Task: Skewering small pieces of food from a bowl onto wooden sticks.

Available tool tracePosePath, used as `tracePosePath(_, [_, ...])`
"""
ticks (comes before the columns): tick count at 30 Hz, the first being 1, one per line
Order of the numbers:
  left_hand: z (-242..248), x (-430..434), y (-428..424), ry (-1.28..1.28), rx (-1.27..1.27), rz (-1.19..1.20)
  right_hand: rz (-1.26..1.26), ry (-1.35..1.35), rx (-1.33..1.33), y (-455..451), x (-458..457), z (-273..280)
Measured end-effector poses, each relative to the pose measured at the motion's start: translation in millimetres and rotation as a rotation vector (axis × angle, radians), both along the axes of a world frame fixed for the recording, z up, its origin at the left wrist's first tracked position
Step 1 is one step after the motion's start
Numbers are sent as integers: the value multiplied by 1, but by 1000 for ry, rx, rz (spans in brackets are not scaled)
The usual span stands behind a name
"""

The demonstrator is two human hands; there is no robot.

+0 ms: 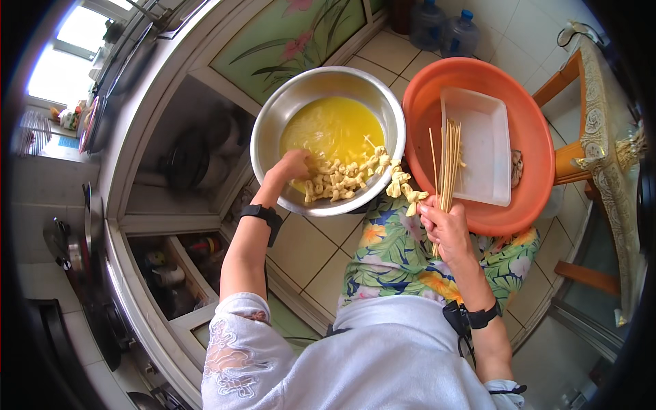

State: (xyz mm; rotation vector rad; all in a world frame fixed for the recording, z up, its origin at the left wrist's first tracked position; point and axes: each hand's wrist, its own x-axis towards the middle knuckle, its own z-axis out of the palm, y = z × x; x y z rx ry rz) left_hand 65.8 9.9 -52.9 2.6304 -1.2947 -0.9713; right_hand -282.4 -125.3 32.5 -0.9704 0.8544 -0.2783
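Observation:
A wide steel basin (pixel 266 113) holds yellow liquid, with pale knotted tofu-like pieces (pixel 335 182) heaped at its near side. My left hand (pixel 294 165) reaches into the basin at the left end of the heap; its fingertips are partly hidden, so its grasp is unclear. My right hand (pixel 445 225) is closed around a bundle of thin wooden skewers (pixel 450 164), held roughly upright. From that hand a skewer threaded with knotted pieces (pixel 400 182) slants across the basin's rim, its tip showing over the liquid.
An orange plastic tub (pixel 530 200) stands at the right, with a translucent rectangular container (pixel 502 154) inside. Further right is a wooden chair or stand (pixel 569 159) with a patterned cover. Water bottles (pixel 459 36) stand behind, and open cabinet shelves (pixel 169 205) line the left.

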Motion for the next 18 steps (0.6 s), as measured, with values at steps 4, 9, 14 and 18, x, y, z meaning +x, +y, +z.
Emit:
tracePosePath(4, [-8, -1, 13, 101, -25, 148, 0, -8, 10, 1, 0, 1])
tracePosePath(9, [11, -7, 21, 423, -118, 319, 33, -1, 5, 0, 0, 2])
tracePosePath(14, [29, -51, 14, 667, -264, 260, 23, -19, 25, 2, 2, 4])
tracePosePath(18, [28, -54, 15, 606, -270, 200, 24, -46, 9, 1, -1, 1])
